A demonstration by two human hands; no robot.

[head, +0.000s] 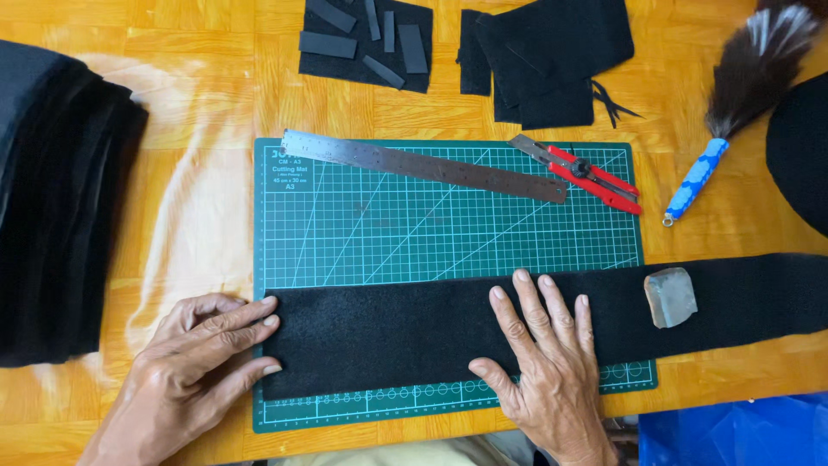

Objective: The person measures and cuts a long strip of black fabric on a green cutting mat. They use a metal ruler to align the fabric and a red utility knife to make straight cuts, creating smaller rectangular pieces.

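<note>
A long black felt strip [414, 328] lies across the near part of a green cutting mat [414, 233]. My left hand [194, 362] rests flat at the strip's left end, fingertips touching its edge. My right hand [543, 354] presses flat on the strip near its middle, fingers spread. A grey chalk block [670, 297] sits on the strip to the right of my right hand. On the mat's far part lie a steel ruler [423, 164] and a red utility knife [586, 173].
A stack of black fabric [56, 198] fills the left side of the wooden table [198, 112]. Cut black strips [366, 39] and black felt pieces [543, 56] lie at the back. A feather duster with a blue handle [733, 112] lies at right. Blue plastic [733, 431] sits at the bottom right.
</note>
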